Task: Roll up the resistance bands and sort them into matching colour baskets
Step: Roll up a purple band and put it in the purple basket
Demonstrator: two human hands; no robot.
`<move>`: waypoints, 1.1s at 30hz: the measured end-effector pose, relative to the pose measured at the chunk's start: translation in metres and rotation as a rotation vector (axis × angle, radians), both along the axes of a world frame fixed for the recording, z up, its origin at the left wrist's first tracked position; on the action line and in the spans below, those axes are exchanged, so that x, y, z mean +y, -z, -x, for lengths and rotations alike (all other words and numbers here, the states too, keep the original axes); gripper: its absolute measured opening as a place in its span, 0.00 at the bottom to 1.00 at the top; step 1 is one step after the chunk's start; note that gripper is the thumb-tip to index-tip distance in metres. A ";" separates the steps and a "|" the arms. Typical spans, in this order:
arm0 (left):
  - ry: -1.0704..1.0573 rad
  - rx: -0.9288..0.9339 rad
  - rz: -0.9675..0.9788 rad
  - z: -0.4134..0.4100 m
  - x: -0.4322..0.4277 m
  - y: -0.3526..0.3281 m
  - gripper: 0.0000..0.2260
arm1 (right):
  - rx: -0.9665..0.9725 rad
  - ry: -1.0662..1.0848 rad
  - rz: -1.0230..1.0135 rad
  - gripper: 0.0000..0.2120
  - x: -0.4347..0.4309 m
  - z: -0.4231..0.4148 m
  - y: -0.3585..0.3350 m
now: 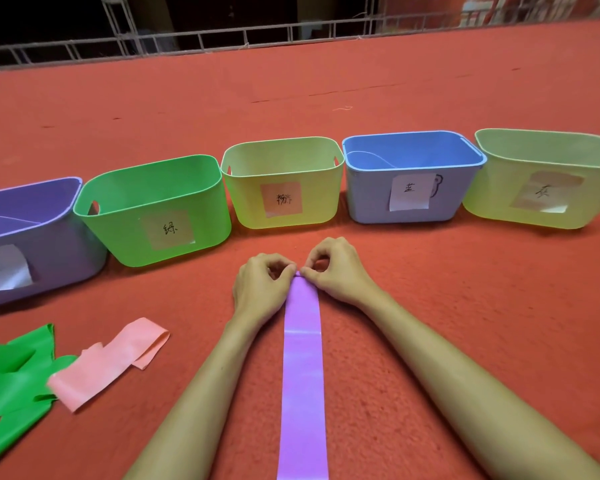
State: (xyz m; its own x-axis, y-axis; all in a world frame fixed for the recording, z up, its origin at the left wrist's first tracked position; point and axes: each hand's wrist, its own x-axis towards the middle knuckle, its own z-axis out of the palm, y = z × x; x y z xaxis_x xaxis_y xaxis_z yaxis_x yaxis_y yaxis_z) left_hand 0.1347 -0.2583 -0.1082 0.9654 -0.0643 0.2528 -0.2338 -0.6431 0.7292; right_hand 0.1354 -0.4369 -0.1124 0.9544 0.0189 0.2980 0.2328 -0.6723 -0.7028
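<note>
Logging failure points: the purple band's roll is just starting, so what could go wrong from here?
Left hand and right hand pinch only the far tip of the purple band; the first turn could slip or roll crooked. The purple basket stands far left, partly out of frame; the similar-toned blue basket is closer, so mis-sorting is possible.

Glossy plastic baskets (153, 202), rough red carpet (430, 306)
</note>
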 end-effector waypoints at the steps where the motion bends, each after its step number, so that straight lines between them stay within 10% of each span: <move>1: 0.006 -0.004 -0.004 0.000 0.000 0.001 0.02 | -0.003 -0.007 0.002 0.04 0.000 0.000 0.000; 33: 0.119 -0.020 0.038 0.013 0.010 -0.006 0.06 | 0.010 -0.182 -0.004 0.01 -0.013 0.005 -0.003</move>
State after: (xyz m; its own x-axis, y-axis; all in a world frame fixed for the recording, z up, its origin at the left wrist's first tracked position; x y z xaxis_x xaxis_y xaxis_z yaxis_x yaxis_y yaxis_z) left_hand 0.1220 -0.2486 -0.1023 0.9460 -0.1684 0.2769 -0.3221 -0.5819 0.7467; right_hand 0.1307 -0.4503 -0.1097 0.9382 0.1899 0.2895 0.3434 -0.6167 -0.7083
